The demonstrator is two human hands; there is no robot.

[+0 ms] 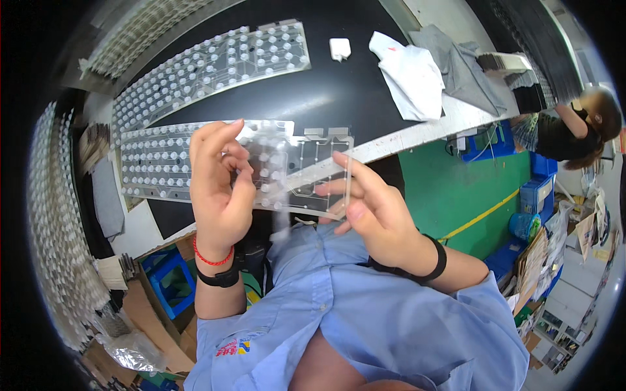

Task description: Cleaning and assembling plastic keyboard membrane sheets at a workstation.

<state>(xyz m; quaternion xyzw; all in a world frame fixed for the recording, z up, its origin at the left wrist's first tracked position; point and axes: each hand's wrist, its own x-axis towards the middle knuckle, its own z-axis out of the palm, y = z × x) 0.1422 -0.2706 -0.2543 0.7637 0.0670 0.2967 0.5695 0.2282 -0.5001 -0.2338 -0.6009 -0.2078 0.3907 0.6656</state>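
Observation:
A clear keyboard membrane (315,159) with printed traces and rows of white rubber domes lies near the table's front edge, its right end reaching past that edge. My right hand (381,212) holds this right end, thumb on the near corner and fingers spread along the side. Over the middle of the sheet is my left hand (222,186), its fingers curled and the thumb close to the index finger. Beside those fingers a translucent strip with pale domes (279,169) is smeared by motion; whether the left hand grips it is unclear.
A second domed membrane (212,68) lies farther back on the black table (306,91). Beyond are a small white piece (340,49), a white cloth (411,78) and a grey cloth (460,65). Stacks of domed sheets (55,221) stand at left. A person (577,130) is at far right.

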